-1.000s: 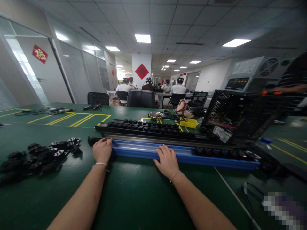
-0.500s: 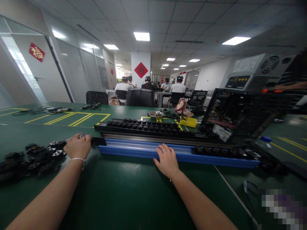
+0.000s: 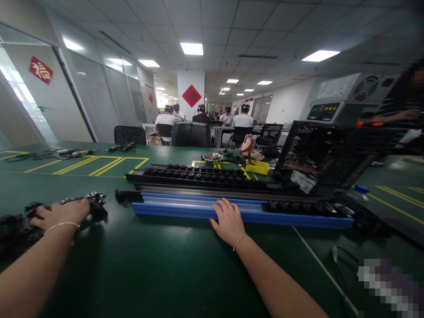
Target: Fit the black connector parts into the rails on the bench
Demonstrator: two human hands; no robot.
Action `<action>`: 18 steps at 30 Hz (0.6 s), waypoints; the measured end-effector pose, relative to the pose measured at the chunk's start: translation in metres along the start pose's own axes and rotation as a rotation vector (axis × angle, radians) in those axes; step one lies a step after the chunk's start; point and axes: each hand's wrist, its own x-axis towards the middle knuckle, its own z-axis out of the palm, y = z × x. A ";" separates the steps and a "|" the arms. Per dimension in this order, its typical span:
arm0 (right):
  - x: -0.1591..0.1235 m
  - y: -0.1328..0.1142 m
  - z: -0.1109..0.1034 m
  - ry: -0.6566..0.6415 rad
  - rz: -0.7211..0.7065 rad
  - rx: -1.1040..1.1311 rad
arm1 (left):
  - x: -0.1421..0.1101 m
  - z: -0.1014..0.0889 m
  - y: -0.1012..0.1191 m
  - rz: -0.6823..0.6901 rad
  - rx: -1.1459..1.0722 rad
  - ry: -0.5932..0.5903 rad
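Observation:
My left hand (image 3: 64, 213) is over a pile of small black parts (image 3: 16, 229) at the left, its fingers spread and touching some of them. More black parts (image 3: 98, 205) lie just right of that hand. My right hand (image 3: 228, 223) rests with outstretched fingers on the near edge of a long blue channel rail (image 3: 179, 213). A row of round black parts (image 3: 298, 207) sits in the rail's right portion, while its left portion shows a bare, shiny bed. At the rail's left end is a black end piece (image 3: 127, 195).
Behind the blue rail lie black rails (image 3: 198, 176) lined with round parts. An open computer case (image 3: 318, 159) carrying power supply units stands at right. Farther back are a metal bowl (image 3: 212, 157) and a yellow tray (image 3: 257, 168). A person stands beyond the case; others sit at tables.
My left hand has moved left from beside the rail's left end to the pile of black parts. My right hand stays on the blue rail. The view has shifted slightly.

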 end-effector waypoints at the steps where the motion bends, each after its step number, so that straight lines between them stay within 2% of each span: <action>1: 0.000 0.000 0.000 0.000 0.001 0.000 | -0.003 -0.001 0.004 -0.071 -0.024 -0.002; 2: 0.000 0.000 0.000 -0.001 0.001 -0.001 | -0.007 -0.003 0.009 -0.097 -0.050 0.000; 4: 0.000 0.000 0.000 -0.004 -0.005 -0.011 | -0.019 -0.008 0.024 -0.041 -0.098 0.031; 7: 0.002 0.001 -0.007 -0.007 -0.039 -0.039 | -0.045 -0.016 0.053 0.173 -0.167 0.090; 10: 0.008 0.007 -0.023 0.013 -0.035 -0.081 | -0.083 -0.021 0.091 0.450 -0.195 0.221; 12: 0.011 0.018 -0.037 0.037 0.076 -0.137 | -0.114 -0.022 0.118 0.615 -0.206 0.259; 15: 0.013 0.043 -0.056 0.056 0.337 -0.257 | -0.165 -0.022 0.154 0.827 -0.237 0.232; 18: 0.011 0.071 -0.069 0.047 0.570 -0.359 | -0.210 -0.021 0.181 0.959 -0.311 0.199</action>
